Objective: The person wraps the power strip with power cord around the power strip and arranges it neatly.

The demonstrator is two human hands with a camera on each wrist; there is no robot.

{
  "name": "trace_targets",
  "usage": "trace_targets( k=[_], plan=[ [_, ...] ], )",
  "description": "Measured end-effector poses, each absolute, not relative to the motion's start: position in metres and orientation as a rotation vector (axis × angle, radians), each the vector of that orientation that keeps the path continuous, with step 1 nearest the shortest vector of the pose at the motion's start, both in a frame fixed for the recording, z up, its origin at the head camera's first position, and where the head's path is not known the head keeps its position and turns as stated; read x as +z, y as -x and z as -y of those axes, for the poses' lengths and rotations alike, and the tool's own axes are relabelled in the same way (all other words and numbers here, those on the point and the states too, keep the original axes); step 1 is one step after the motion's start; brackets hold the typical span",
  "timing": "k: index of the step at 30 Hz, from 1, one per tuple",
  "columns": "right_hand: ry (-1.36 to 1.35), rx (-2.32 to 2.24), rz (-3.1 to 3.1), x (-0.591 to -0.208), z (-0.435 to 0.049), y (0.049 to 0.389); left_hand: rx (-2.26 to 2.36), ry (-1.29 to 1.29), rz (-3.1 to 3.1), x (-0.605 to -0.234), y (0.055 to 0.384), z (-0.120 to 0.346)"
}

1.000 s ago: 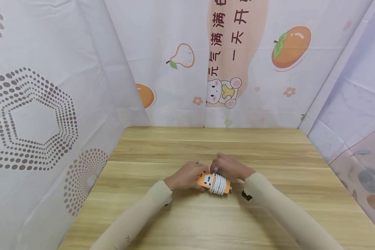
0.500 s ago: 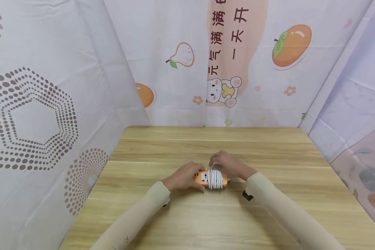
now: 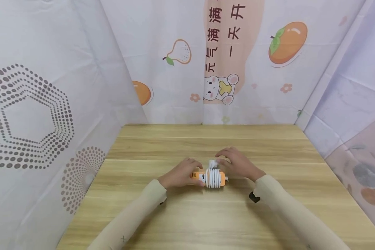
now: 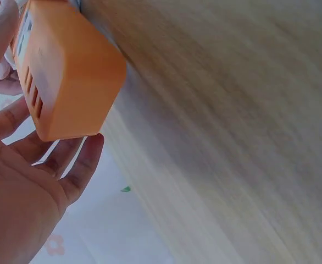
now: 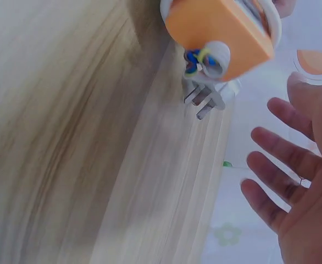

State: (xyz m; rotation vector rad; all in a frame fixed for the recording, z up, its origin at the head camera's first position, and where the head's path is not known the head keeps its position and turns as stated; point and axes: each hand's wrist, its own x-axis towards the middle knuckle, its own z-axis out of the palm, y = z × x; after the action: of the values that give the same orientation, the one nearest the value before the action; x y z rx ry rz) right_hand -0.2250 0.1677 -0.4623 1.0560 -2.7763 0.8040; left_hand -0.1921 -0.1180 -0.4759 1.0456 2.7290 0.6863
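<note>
An orange power strip (image 3: pixel 223 179) lies across the middle of the table, its white cord (image 3: pixel 213 178) wound around it in several turns. My left hand (image 3: pixel 179 173) grips its left end, thumb on the near side and fingers on the far side. In the left wrist view the fingers lie along the far side of the orange casing (image 4: pixel 78 82). The white plug (image 3: pixel 213 164) sits just behind the coil; its metal prongs show in the right wrist view. My right hand (image 3: pixel 238 164) is beside the plug, fingers spread and holding nothing. Coloured wires (image 5: pixel 196 59) show at the strip's right end.
The wood-grain table (image 3: pixel 181 217) extends around the strip on all sides. Printed curtains (image 3: pixel 162 31) hang behind the table and along both sides. A small black item (image 3: pixel 254 197) sits under the right wrist.
My right hand has let go of the plug and drawn off to the right, its fingers spreading. The strip has straightened and shifted slightly left, with my left hand still holding it.
</note>
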Motion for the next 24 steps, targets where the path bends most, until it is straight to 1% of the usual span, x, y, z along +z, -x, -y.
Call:
trace_targets(
  k=[11,20,24],
  plan=[
    [-1.012,0.791,2.786,-0.4645,-0.1750,0.2222,0.619,-1.125,-2.732,-0.4722,0.1915,0.1187],
    [-1.005,0.788,2.832,-0.4658,-0.1751,0.2186,0.661,-1.074,-2.728,-0.4761,0.1903,0.1177],
    [-1.063,0.743,2.866,-0.4688,-0.1720,0.2207,0.669,-1.023,-2.742,-0.4773,0.1892,0.1139]
  ],
)
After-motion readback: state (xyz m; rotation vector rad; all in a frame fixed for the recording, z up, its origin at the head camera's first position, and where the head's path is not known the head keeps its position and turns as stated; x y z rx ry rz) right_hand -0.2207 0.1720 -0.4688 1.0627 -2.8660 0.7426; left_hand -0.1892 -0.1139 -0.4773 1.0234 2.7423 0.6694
